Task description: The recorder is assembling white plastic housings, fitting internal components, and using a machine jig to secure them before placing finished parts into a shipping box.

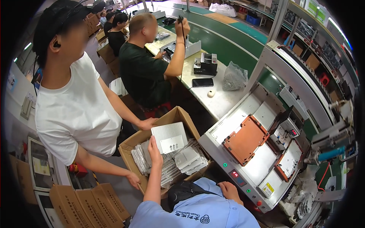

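My left hand (154,151) is closed on the lower left edge of a white finned metal housing (169,141), which has a few small round holes near its bottom. The housing is tilted above an open cardboard box (125,149). Inside that box lie stacks of similar finned housings, and several flat white parts (188,159) rest on top at the right. My right hand (229,191) hangs by my waist near the machine's front edge, its fingers loosely bent with nothing visible in them. A co-worker in a white shirt has both hands on the box, one at its far rim (147,123).
To the right stands a white machine (213,142) with an orange-brown fixture plate (246,140), a second fixture (289,160) and a lit display. Flattened cartons (89,205) lie lower left. Ahead, a bench (224,100) holds a phone, a bag of small parts and a seated co-worker's work.
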A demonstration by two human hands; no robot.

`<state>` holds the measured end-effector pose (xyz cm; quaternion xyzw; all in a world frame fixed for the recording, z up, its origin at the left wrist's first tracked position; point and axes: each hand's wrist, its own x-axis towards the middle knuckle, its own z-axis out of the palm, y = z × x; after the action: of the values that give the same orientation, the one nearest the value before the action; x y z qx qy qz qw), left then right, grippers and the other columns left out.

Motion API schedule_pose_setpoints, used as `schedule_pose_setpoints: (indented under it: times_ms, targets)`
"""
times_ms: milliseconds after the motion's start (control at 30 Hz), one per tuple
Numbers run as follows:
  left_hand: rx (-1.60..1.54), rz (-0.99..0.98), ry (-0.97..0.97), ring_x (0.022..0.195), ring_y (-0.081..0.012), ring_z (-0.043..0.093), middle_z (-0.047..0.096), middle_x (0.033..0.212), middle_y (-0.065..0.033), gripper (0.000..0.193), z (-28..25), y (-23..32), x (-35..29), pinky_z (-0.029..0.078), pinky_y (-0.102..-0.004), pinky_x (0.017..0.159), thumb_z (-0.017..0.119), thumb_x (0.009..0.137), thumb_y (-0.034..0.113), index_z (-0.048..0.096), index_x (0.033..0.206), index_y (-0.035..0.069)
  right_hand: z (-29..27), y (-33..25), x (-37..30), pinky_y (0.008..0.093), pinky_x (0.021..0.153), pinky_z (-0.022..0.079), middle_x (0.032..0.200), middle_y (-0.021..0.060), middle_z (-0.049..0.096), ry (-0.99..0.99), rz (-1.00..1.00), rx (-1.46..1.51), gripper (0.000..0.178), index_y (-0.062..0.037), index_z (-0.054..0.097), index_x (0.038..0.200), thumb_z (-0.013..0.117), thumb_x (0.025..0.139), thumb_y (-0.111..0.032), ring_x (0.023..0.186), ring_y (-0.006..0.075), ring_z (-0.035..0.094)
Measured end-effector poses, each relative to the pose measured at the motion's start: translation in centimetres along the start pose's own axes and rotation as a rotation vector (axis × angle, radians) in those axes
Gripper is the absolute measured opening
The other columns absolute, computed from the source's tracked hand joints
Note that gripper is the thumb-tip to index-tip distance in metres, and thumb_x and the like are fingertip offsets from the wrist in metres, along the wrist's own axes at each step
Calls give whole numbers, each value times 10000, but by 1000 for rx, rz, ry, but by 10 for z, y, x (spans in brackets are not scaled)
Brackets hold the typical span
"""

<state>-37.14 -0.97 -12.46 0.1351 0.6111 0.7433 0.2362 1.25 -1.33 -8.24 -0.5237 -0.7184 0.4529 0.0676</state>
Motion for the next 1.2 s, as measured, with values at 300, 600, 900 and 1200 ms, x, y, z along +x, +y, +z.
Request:
schedule_pose_setpoints:
  times_ms: [300, 600, 900, 1200]
  targets:
    - [-526, -228, -144, 1173, -174, 512, 524, 1303, -61, 546, 23, 35, -5, 398, -315, 997, 403, 988, 452, 447, 1323, 22, 1, -1, 2, 410, 767, 477, 889, 166, 645, 13, -4, -11, 269, -65, 679, 965, 512, 922, -271, 874, 350, 610]
    - [-566, -321, -160, 1156, -170, 519, 540, 1279, -43, 533, 40, 43, -20, 395, -324, 1004, 437, 973, 456, 459, 1320, 51, -4, -10, 0, 391, 766, 478, 880, 154, 649, 22, -37, -6, 244, -52, 675, 972, 530, 920, -241, 857, 333, 610]
    - [-604, -356, -290, 1128, -157, 532, 555, 1243, -32, 516, 68, 62, -43, 407, -320, 985, 439, 971, 462, 470, 1306, 70, -37, -62, 14, 276, 735, 486, 902, 109, 667, -64, -12, 362, 272, -13, 655, 1056, 522, 952, -226, 808, 159, 626]
    - [-564, -488, -401, 1131, -188, 540, 559, 1251, -52, 498, 94, 88, -73, 416, -329, 991, 413, 989, 430, 479, 1307, 52, -59, -105, 20, 391, 942, 414, 1276, 114, 521, 575, -591, -118, 492, -74, 575, 1186, 745, 724, -84, 1169, 307, 482]
